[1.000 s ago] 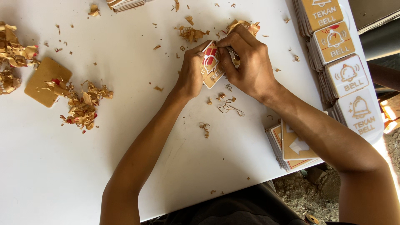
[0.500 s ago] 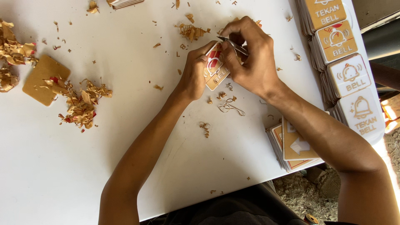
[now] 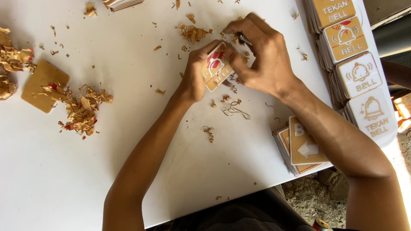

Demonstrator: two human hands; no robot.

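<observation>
Lying on a white table (image 3: 171, 171), many small things can be seen from above. A small sign plate (image 3: 216, 70) with a red and white bell picture is held in the left hand (image 3: 198, 72). The plate is gripped by its left edge, with the thumb on top, and it is tilted a little above the table near the middle top of the view. The right hand (image 3: 261, 55) is closed around a thin dark tool (image 3: 244, 39), and the fingers are pinched just above the top right part of the plate. The tool tip cannot be seen clearly.

Brown paper scraps (image 3: 83, 109) are piled at the left, beside a plain brown square board (image 3: 43, 85). More scraps (image 3: 193, 32) are scattered just behind the hands. A thin curled strip (image 3: 234, 111) is lying just below the plate.

Stacks of finished bell signs (image 3: 355, 72) are lined up along the right edge of the table. Another small stack of signs (image 3: 302, 147), with a white arrow on top, is placed near the front edge, under the right forearm. One more stack (image 3: 122, 4) is partly seen at the top edge.
</observation>
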